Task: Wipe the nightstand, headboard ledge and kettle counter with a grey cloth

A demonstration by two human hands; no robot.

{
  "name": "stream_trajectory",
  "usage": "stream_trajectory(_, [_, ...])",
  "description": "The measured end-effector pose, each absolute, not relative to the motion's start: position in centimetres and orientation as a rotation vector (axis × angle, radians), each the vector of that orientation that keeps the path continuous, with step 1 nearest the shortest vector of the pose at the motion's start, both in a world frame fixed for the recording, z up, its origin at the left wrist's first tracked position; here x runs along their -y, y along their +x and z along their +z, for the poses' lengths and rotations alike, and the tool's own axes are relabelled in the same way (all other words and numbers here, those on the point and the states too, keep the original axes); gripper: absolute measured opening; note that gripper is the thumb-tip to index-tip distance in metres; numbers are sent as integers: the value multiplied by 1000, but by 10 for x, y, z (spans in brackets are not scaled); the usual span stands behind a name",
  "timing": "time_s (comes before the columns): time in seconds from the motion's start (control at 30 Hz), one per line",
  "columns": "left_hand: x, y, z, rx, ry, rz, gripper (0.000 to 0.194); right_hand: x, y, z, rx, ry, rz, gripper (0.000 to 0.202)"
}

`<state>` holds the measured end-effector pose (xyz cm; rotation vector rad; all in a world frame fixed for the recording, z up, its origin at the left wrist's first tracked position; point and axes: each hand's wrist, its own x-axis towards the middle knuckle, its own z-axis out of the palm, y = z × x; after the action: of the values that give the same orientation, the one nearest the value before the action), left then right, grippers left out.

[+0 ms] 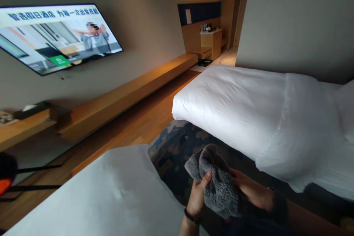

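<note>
A crumpled grey fluffy cloth (219, 188) is held up between my two hands, over the gap between two white beds. My left hand (197, 193), with a dark band at the wrist, grips its left side, the thumb pressed on top. From the right, my right hand (251, 188) holds the cloth's other side, its fingertips hidden behind the fabric. One corner of the cloth sticks up above the left thumb, and its lower part hangs down between the wrists.
One white bed (110, 191) lies at the lower left, another bed (235, 99) at the right. A patterned carpet (177, 155) runs between them. Along the left wall are a lit television (63, 37), a long wooden ledge (132, 92) and a desk (27, 125).
</note>
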<state>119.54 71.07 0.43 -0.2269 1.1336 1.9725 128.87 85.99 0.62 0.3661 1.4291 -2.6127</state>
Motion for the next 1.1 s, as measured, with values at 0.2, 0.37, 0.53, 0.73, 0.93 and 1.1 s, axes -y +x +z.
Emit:
stream_trajectory(0.2, [-733,1190,-3,-1243,-163,1833,74,-882,1290,6,-1781,500,-2503,42])
stream_trajectory(0.37, [-788,1192,-22,-1419,127,1627,68,-930,1324,9,-1923,669,-2600,41])
stream_trajectory(0.53, [-866,1192,-24,-1410,366,1481,67,-990,1396,4,-2117,1189,-2571,33])
stream_trajectory(0.73, [-956,1224,-13,-1453,524,1349,75,-1043,1454,-2,-2175,1491,-2585,41])
stream_trajectory(0.93, [-973,1240,-28,-1534,844,1276,85,-1065,1416,-7,-2334,1477,-2393,39])
stream_trajectory(1.1, [-935,1175,-12,-1539,818,1272,63,-1060,1363,6,-2188,1185,-2610,35])
